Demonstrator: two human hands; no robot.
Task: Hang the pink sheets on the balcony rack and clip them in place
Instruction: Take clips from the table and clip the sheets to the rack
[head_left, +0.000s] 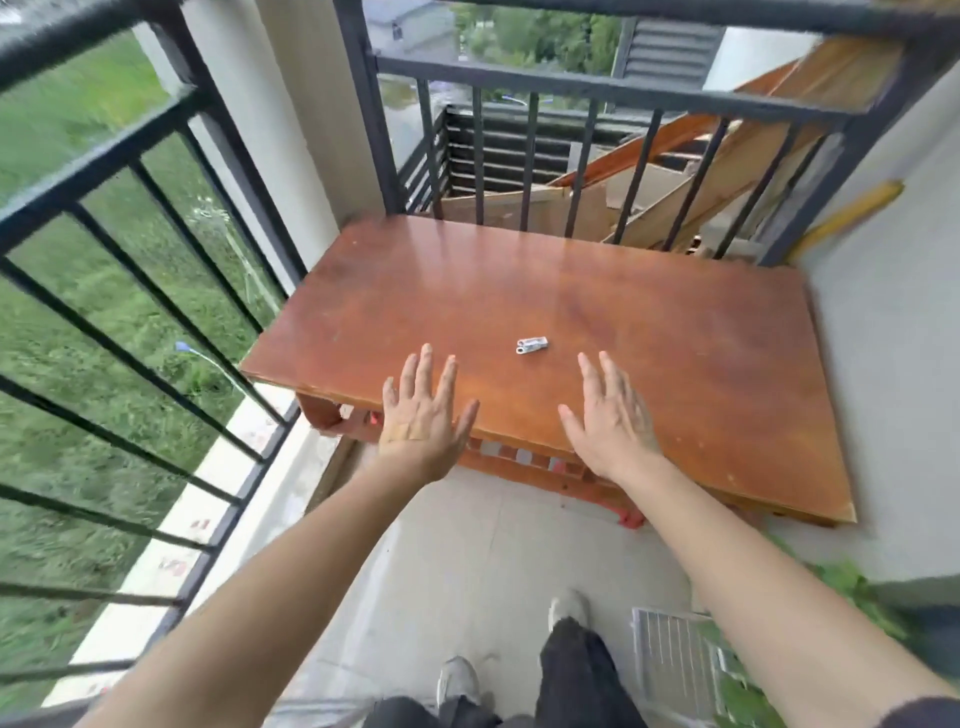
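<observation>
Honestly, can't spot any pink sheets anywhere yet. Just holding left hand (421, 415) and right hand (610, 421) flat and empty, fingers spread, above the near edge of the desk (675, 374), probably lining up for that small metal clip (532, 345) lying just beyond, between them.

The table (571, 291) stands at the far end of the balcony floor (467, 545), with the left railing (104, 171) along its left side, a wall (893, 312) on its right and the far railing (571, 85) behind it. Planks (675, 182) lean beyond the far railing. The metal clips (532, 345) lie on the table, toward its near edge. The left hand (423, 415) and right hand (613, 421) are over that near edge, with the clips just beyond and between them. A grate (670, 660) lies at the near right.
</observation>
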